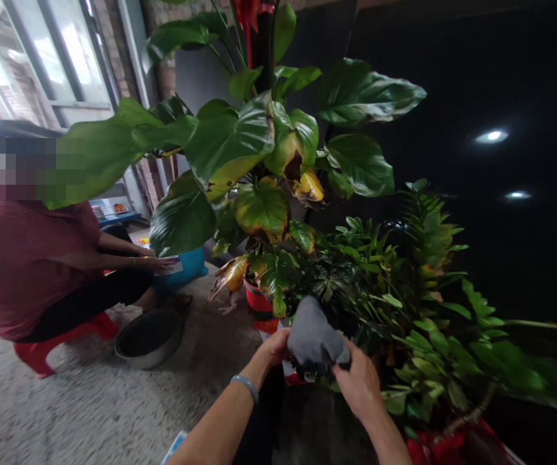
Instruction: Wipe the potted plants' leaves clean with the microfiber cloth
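Note:
A crumpled grey cloth (313, 332) is held up between my two hands, in front of the low dark-green foliage. My left hand (277, 347), with a pale bangle (246, 387) on its wrist, has its fingers closed on the cloth's left edge. On the right edge, my right hand (355, 374) pinches the cloth between thumb and fingers. The cloth hides some of the fingertips. Just behind it is a leafy green plant (329, 278), and a red pot (259, 297) with a tall large-leaved plant (232, 139) rises beyond, some leaves yellow and brown.
On the left, a person (31, 252) sits on a red stool (40, 349), hands near a blue object (186, 268). A dark-inside basin (147, 339) stands on the rough concrete floor (89, 413). Bushy plants (433, 349) spread along the right, before a dark glossy panel (501, 129).

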{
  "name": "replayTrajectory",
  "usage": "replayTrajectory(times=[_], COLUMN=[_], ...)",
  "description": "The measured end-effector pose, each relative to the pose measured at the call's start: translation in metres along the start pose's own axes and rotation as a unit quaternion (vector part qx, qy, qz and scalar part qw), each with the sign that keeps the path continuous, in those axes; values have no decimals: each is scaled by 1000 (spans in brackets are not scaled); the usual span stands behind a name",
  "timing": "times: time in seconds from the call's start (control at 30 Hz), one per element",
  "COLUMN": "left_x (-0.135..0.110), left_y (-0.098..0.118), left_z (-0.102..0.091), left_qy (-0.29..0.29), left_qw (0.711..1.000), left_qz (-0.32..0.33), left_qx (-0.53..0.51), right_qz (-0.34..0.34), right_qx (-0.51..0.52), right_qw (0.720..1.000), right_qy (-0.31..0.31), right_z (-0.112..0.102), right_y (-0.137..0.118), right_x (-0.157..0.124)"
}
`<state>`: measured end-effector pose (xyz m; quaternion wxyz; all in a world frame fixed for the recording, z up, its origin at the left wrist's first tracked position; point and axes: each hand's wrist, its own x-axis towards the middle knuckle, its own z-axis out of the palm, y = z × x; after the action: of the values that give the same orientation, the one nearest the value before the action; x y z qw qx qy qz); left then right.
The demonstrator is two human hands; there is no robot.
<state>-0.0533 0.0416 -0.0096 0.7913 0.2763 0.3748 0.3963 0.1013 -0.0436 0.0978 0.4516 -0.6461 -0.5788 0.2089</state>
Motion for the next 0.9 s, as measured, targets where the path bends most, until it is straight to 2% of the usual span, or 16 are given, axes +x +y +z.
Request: replayTrajectory(times=[0.07, 0.1, 0.2, 0.27, 0.3, 0.33, 0.4, 0.5, 0.57, 0.63, 0.7, 0.77, 0.8, 0.83, 0.9], left_x=[-2, -3, -5, -7, -7, -7, -7, -6, -5, -5, -6, -7, -7, -8, -7], left_y=[2, 3, 5, 6, 6, 6, 6, 6, 6, 7, 9, 10, 10, 10, 8], left_z=[0, -1, -1, -1, -1, 0, 2, 2, -1, -4, -6, -5, -4, -3, -2], left_qy=[-1, 3, 22, 19, 13, 8, 3, 3, 3, 8, 18, 23, 24, 24, 24], left_qw=[1000, 1000, 1000, 1000, 1000, 1000, 1000, 1000, 1000, 1000, 999, 999, 999, 999, 999], left_qz=[-12, -14, -6, -4, -6, -8, -7, -5, -11, -17, -21, -23, -21, -19, -12], left_qx=[-2, -2, -4, -5, -4, -4, -4, -10, -13, -16, -18, -20, -20, -22, -26], right_qz=[23, 22, 4, -20, -29, -30, -11, 41, 74, 109, 139, 155, 156, 155, 152], right_qx=[21, 43, 77, 71, 67, 62, 51, 49, 70, 76, 48, 11, -1, -8, -7], right_qw=[998, 998, 993, 984, 982, 983, 991, 998, 995, 987, 965, 928, 919, 921, 947], right_qy=[-46, -37, 87, 162, 176, 171, 120, 25, 21, 87, 217, 338, 361, 357, 284], right_z=[-7, -14, -38, -43, -40, -34, -15, 8, 6, -10, -32, -47, -50, -48, -35], right_y=[7, 8, 0, -8, -10, -10, -4, 16, 28, 36, 35, 30, 28, 26, 27], right_x=[-19, -25, -23, -6, 3, 10, 12, -13, -35, -45, -39, -22, -13, -5, -1])
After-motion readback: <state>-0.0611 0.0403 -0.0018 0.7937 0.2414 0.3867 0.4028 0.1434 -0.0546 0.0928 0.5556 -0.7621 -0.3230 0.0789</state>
